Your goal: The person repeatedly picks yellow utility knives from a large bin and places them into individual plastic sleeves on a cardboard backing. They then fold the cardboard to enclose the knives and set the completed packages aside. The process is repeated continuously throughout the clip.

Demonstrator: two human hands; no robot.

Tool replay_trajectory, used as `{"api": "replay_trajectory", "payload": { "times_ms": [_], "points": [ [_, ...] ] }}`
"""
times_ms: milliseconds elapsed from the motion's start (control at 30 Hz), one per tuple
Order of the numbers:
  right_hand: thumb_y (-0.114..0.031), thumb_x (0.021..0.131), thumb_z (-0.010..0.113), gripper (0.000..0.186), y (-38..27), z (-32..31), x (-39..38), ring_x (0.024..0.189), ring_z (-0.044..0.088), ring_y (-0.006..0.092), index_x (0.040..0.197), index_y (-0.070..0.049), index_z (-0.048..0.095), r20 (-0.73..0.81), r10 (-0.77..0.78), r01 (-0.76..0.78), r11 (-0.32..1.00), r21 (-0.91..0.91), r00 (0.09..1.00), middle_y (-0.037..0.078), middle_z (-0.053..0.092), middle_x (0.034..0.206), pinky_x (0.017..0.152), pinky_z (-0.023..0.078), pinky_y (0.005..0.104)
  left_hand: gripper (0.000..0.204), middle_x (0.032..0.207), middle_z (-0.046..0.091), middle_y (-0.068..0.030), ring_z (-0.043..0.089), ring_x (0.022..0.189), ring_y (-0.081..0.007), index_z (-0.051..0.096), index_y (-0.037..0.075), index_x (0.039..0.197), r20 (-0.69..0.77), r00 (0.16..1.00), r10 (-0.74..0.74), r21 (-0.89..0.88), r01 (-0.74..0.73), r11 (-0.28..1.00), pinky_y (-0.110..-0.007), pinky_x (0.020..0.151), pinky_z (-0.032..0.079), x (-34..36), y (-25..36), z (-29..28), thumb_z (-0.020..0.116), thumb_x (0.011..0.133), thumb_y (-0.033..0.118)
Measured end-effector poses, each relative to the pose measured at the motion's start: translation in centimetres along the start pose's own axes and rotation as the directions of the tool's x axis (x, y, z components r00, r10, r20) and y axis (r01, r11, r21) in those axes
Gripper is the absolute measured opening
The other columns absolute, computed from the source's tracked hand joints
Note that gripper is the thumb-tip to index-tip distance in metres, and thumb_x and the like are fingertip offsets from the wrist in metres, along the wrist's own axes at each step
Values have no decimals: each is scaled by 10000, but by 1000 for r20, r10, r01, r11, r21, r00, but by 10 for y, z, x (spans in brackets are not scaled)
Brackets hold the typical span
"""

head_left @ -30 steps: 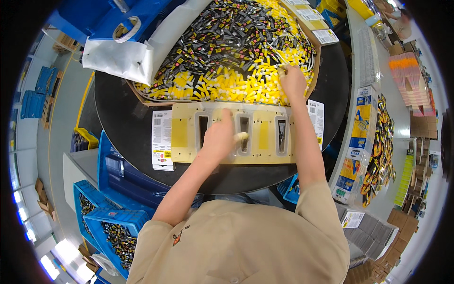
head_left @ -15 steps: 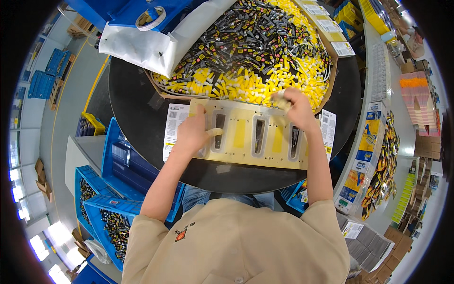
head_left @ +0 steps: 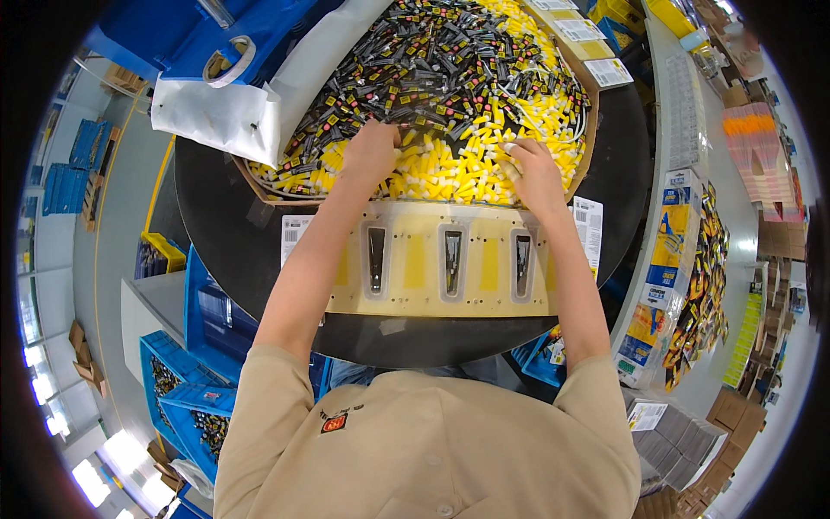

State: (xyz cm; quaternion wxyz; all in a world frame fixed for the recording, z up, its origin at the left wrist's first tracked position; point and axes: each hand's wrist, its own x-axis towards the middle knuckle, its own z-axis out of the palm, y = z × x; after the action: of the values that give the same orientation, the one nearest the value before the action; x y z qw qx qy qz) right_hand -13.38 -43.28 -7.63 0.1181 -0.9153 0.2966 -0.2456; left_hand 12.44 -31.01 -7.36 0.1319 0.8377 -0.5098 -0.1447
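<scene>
My left hand (head_left: 372, 157) reaches into the heap where black tubes (head_left: 415, 73) meet yellow caps (head_left: 432, 164). Its fingers curl downward, and what they grip is hidden. On the right, my right hand (head_left: 534, 176) is over the yellow caps with its thumb and forefinger apart. Pale covers show on its fingertips. A cream board (head_left: 406, 304) with yellow patches lies below both hands. In its slots sit three clear plastic blisters, and a dark tube (head_left: 376, 259) rests in the left one. Another tube (head_left: 452, 262) is in the middle blister, a third tube (head_left: 522, 259) in the right.
A cardboard rim (head_left: 590, 147) surrounds the heap on the round black table (head_left: 212, 199). Printed cards (head_left: 587, 227) stick out from under the board. A tape roll (head_left: 229, 62) hangs by the blue bin at upper left. Blue crates (head_left: 186, 394) stand at lower left.
My left hand has left the board and moved up into the heap. My right hand has shifted slightly among the caps. The left slot's tube is now uncovered.
</scene>
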Motion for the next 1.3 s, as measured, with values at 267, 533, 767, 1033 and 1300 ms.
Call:
{"api": "replay_trajectory", "payload": {
  "times_ms": [267, 533, 767, 1033, 1300],
  "points": [
    [-147, 789, 703, 160, 9, 35, 49, 827, 656, 375, 887, -22, 690, 216, 94, -96, 995, -4, 972, 179, 669, 842, 758, 528, 464, 193, 906, 701, -107, 673, 710, -223, 710, 77, 1043, -44, 999, -12, -384, -6, 923, -335, 683, 535, -29, -7, -33, 632, 865, 77],
    [-164, 858, 648, 227, -42, 25, 26, 779, 668, 371, 1046, -45, 694, 36, 255, -255, 967, 4, 966, 220, 658, 777, 707, 523, 468, 230, 918, 686, -148, 633, 904, -337, 729, 86, 951, 296, 881, 369, -61, -368, 928, -405, 800, 496, -99, -22, -74, 579, 804, -8],
    [-167, 848, 692, 180, -126, -38, -87, 683, 646, 355, 908, -17, 613, 310, 274, -348, 912, 218, 911, 202, 639, 730, 630, 503, 397, 166, 970, 669, -174, 641, 952, -357, 648, 33, 1008, 24, 961, 274, -96, -271, 958, -433, 830, 497, -73, -15, -39, 595, 855, 67],
    [-98, 790, 730, 237, -140, -37, -121, 785, 648, 391, 993, -46, 620, 309, 243, -292, 948, 123, 920, 182, 680, 864, 676, 512, 447, 182, 974, 689, -184, 673, 948, -357, 672, 19, 1013, 232, 965, 120, 302, -188, 935, -449, 787, 561, -19, 23, -5, 595, 848, 37],
    [20, 687, 748, 299, -91, -56, -175, 805, 618, 267, 973, -61, 724, -290, 110, -57, 981, 187, 951, 77, 653, 932, 677, 507, 349, 158, 1002, 695, -189, 680, 935, -347, 685, 4, 975, 150, 979, 138, 197, -166, 966, -427, 795, 557, -19, 7, -3, 617, 843, 58]
  ]
}}
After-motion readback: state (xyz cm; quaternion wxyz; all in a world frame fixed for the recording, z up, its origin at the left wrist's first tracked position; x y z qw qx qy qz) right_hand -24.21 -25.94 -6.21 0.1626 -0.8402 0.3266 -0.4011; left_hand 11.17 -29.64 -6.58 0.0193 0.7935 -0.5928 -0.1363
